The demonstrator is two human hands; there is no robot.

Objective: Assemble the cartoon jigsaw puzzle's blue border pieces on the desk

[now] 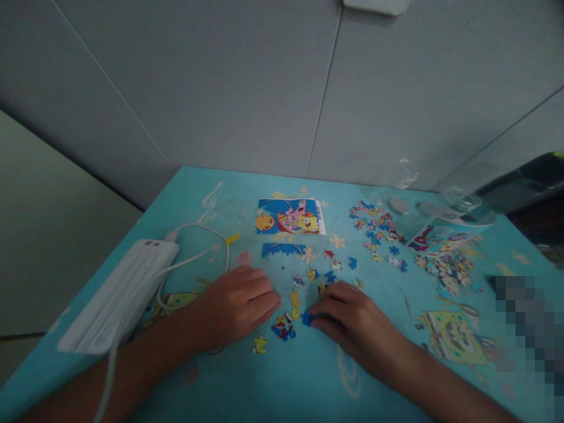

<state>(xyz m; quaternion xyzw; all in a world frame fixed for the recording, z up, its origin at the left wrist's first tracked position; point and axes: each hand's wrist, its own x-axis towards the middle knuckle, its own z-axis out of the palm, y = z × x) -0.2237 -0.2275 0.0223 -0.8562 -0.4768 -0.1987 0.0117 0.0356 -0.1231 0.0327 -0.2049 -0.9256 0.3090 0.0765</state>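
My right hand (pixel 348 308) pinches a blue puzzle piece (pixel 307 318) between thumb and fingers, just above the table. My left hand (pixel 242 302) rests palm down on the left with its fingers curled together; whatever is under them is hidden. Between the hands lie a joined red and blue cluster (pixel 284 329) and some yellow pieces (pixel 295 305). A yellow piece (pixel 259 343) sits nearer to me. Beyond the hands is a joined blue strip (pixel 282 249), flat below the picture card (pixel 291 217) with cartoon figures in a boat.
A white power bank (pixel 123 294) with a white cable (pixel 228 255) lies at the left. Loose puzzle pieces (pixel 374 226) are heaped at the back right, with more pieces (pixel 449 270) beside a clear printed container (pixel 453 232). A grey wall (pixel 242 88) borders the blue table (pixel 282 388).
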